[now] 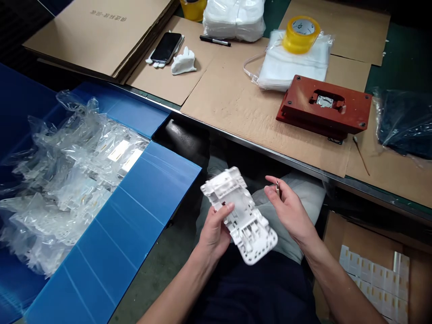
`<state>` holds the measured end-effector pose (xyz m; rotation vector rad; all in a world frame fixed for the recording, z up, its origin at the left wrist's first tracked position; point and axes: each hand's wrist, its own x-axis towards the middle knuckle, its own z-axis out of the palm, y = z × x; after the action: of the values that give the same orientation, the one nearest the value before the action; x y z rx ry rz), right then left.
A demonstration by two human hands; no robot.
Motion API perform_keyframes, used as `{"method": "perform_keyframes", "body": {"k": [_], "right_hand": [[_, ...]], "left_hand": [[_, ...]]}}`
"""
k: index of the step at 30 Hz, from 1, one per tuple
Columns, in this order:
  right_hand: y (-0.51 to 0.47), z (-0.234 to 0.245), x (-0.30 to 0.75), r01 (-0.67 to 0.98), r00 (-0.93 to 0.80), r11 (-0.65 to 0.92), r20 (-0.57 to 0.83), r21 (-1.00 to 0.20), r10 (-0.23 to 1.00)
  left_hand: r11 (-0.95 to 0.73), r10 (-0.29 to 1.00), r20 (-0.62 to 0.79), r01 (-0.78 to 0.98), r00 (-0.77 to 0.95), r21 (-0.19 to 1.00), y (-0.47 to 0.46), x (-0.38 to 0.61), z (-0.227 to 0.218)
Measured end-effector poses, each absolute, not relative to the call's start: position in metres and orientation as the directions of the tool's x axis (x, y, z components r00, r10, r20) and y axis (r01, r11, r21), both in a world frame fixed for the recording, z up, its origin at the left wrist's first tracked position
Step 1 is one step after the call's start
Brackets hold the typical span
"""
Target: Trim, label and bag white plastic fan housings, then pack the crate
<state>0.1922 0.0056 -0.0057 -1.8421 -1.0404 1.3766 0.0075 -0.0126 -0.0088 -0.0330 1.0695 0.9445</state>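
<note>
A white moulded plastic housing (241,204), with ribs, slots and small holes along its rounded end, is tilted over my lap. My left hand (215,231) is closed on its left edge, thumb on top and the other fingers hidden beneath. To the right of the housing and apart from it, my right hand (293,211) pinches a small metal piece (277,186) between thumb and fingers. Its exact kind is too small to make out.
At left, a blue box (145,189) holds bagged white parts (67,180). On the cardboard-covered bench lie a red fixture (313,119), yellow tape (301,35), plastic bags (293,67), a swab (361,155), a marker (215,41) and a phone (166,47). White parts (374,272) sit in a carton at lower right.
</note>
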Motion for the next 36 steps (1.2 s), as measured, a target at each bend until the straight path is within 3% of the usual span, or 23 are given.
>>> {"method": "perform_keyframes", "body": {"k": [4,10,13,22,36], "right_hand": [[-0.003,-0.014,0.202,0.409,0.250,-0.462,-0.390,-0.787,0.886],[-0.016,0.007,0.196,0.432,0.273,-0.264,-0.154,-0.862,0.950],[-0.021,0.026,0.188,0.511,0.212,-0.173,-0.072,-0.842,0.975],[-0.033,0.048,0.175,0.637,0.069,-0.057,-0.016,-0.769,0.997],[-0.029,0.046,0.176,0.670,0.059,-0.050,-0.014,-0.741,0.998]], "left_hand": [[0.540,0.684,-0.721,-0.740,0.109,0.400,0.006,0.006,0.005],[0.422,0.712,-0.700,-0.762,-0.057,0.491,0.019,0.004,0.020],[0.348,0.709,-0.687,-0.768,-0.160,0.538,0.020,0.007,0.027],[0.211,0.745,-0.576,-0.701,-0.336,0.682,0.019,0.012,0.042],[0.181,0.738,-0.579,-0.724,-0.347,0.665,0.014,0.009,0.038]]}}
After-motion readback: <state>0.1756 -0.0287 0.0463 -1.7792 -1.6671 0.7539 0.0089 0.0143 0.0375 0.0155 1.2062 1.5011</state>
